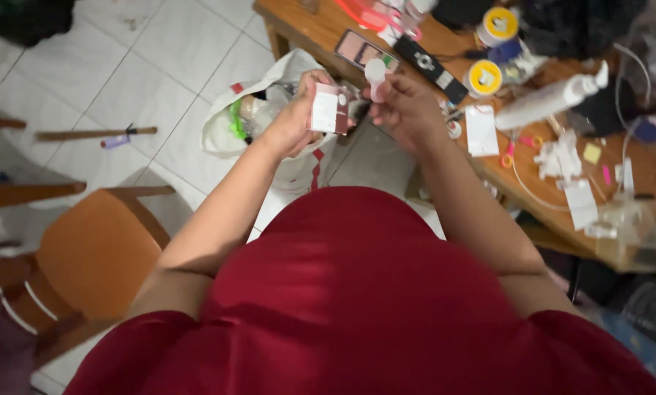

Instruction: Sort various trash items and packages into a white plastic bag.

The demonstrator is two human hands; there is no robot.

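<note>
Red shirt, orange chair, white floor tiles.

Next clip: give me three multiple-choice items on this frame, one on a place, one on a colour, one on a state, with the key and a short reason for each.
1. Where is the white bag?
A. On the floor beside the table
B. On the chair
C. On the table

2. What colour is the person's shirt?
A. Blue
B. Red
C. White

3. What is the left hand doing?
A. Resting flat on the table
B. Hanging empty
C. Gripping a small box

Key: 1 A, the bag sits on the tiles by the table leg. 2 B, red cloth fills the lower frame. 3 C, its fingers wrap the box, while the right hand holds a small white bottle.
</note>
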